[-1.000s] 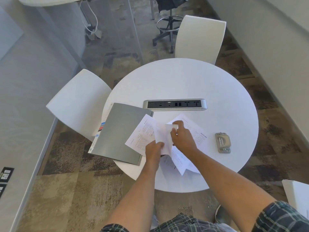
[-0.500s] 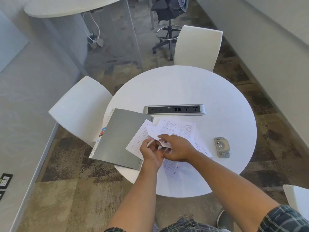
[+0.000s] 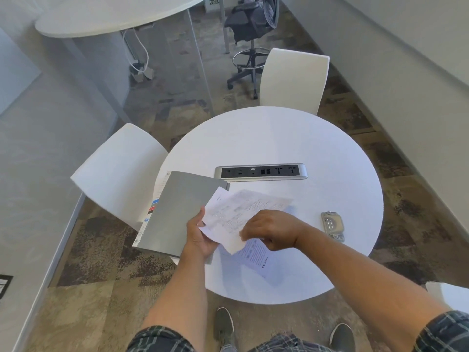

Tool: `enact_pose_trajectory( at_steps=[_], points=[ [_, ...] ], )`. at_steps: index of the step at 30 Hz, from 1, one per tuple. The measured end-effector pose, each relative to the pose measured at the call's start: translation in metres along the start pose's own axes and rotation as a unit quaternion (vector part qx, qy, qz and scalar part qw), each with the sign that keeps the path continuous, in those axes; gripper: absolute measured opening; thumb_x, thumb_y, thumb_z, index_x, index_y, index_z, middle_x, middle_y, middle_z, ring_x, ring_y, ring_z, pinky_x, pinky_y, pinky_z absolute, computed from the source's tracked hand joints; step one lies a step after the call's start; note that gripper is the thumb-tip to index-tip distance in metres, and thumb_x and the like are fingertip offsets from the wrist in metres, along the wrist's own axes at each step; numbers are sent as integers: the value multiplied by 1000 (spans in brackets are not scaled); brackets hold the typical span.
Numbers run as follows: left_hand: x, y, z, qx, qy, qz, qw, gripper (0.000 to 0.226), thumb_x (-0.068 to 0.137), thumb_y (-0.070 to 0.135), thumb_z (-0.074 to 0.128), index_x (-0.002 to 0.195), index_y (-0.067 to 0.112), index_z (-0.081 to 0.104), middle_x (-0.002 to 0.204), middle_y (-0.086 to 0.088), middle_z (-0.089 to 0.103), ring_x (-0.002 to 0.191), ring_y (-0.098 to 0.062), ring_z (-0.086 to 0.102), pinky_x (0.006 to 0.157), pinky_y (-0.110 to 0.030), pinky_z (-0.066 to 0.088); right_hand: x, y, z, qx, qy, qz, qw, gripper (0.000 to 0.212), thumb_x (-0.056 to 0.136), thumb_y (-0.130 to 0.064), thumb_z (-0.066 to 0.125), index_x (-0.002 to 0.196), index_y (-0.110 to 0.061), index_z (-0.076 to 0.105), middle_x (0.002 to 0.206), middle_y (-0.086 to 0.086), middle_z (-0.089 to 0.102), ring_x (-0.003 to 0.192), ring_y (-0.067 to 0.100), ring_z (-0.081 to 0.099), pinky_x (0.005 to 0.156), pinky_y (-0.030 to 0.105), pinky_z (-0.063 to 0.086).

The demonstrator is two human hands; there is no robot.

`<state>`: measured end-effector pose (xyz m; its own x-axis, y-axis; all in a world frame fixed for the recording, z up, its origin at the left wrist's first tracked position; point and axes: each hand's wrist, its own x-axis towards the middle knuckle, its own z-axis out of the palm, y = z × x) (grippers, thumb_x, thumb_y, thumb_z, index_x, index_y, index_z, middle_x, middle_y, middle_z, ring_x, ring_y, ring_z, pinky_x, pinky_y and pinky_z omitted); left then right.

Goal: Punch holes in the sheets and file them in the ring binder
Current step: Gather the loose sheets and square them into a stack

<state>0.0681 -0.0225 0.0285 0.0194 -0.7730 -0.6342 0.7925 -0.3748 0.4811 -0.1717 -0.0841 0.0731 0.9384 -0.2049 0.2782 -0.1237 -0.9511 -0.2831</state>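
A closed grey ring binder [image 3: 182, 212] lies on the left side of the round white table [image 3: 279, 138], overhanging its edge. My left hand [image 3: 200, 236] grips the lower left corner of a stack of printed sheets [image 3: 243, 212], lifted above the table. My right hand [image 3: 272, 231] lies curled over the same stack from the right and pinches its near edge. One more printed sheet [image 3: 256, 257] lies flat on the table under my hands. A grey hole punch [image 3: 333, 225] sits on the table to the right, apart from both hands.
A silver power socket strip [image 3: 261, 171] is set into the table's middle. White chairs stand at the left [image 3: 119, 168] and the far side [image 3: 294, 80]. A black office stool [image 3: 251, 24] and a second white table [image 3: 111, 13] are further back. My shoes show below the table.
The loose sheets have been gathered into one stack held between both hands. My right hand has slid from the sheets' top down to their near edge. The view has tilted up.
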Motion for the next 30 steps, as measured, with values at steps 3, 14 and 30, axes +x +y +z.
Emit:
enact_pose_trajectory(
  at_steps=[3,14,30],
  points=[
    [-3,15,-10,85,50,-12,995,44,81,34,69,112,3,72,104,-23,76,85,-42,75,69,-53,60,-6,-1,3,4,-28,-28,999,37,77,14,69,107,-6,78,100,10,79,88,37,73,75,44,60],
    [2,22,-2,188,88,58,977,33,89,-10,63,119,4,66,99,-9,77,82,-24,74,62,-37,62,-48,5,11,154,53,205,965,54,84,-69,67,114,-25,77,109,-10,78,100,12,70,92,31,50],
    [-14,22,17,173,-138,39,974,43,83,1,66,122,18,71,112,-9,75,93,-24,73,77,-40,61,-53,32,21,551,180,607,544,56,72,-60,69,98,-11,75,109,7,76,99,24,67,89,40,47]
  ],
)
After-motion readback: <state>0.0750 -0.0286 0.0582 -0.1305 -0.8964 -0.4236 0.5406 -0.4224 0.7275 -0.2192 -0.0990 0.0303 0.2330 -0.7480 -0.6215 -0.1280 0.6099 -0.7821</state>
